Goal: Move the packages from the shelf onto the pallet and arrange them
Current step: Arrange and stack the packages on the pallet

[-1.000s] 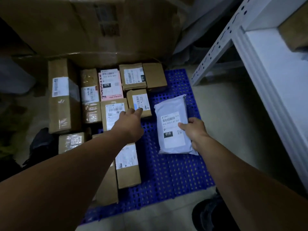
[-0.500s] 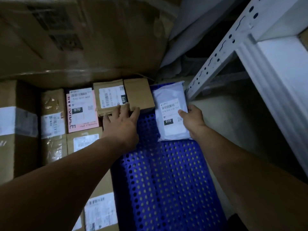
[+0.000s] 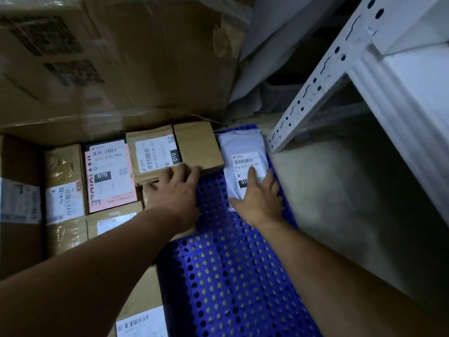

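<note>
Both hands lay open at the far end of the pallet (image 3: 230,276). The left hand (image 3: 173,193) reached with straight fingers, their tips touching the near edges of the labelled box (image 3: 155,154) and the plain box (image 3: 196,147), which sat side by side along the pallet's far edge. A small box (image 3: 149,188) was largely hidden beneath that hand; it possibly touched the palm, but I cannot tell. The right hand (image 3: 258,198) pressed flat, fingers spread, on the grey mailer (image 3: 243,152), which lay label up in the pallet's far right corner, just beside the plain box. A pink parcel (image 3: 109,176) lay left of the labelled box. A big carton (image 3: 109,57) stood behind the pallet, and the white shelf (image 3: 401,81) stood to the pallet's right.
</note>
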